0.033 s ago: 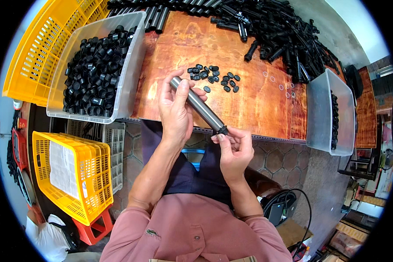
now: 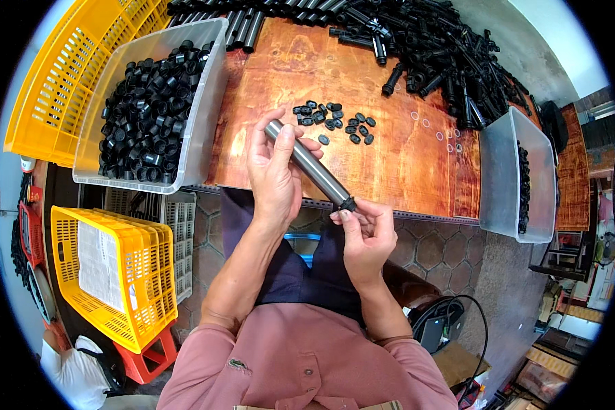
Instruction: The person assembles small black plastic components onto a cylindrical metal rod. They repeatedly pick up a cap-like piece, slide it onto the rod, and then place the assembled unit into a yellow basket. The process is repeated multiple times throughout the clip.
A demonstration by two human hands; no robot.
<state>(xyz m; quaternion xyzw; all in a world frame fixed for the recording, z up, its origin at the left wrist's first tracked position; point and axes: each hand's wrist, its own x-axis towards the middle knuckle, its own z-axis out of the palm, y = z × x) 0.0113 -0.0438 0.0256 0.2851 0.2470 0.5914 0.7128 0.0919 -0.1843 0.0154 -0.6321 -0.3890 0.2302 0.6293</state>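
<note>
My left hand is shut around the upper part of a grey metal tube, which slants down to the right over the front edge of the wooden table. At the tube's lower end sits a small black cap, pinched by the fingertips of my right hand. A loose cluster of small black caps lies on the table just beyond the tube.
A clear bin full of black caps stands at the table's left. Another clear bin stands at the right edge. Black tubes are heaped at the back. Yellow crates are at the far left and on the floor.
</note>
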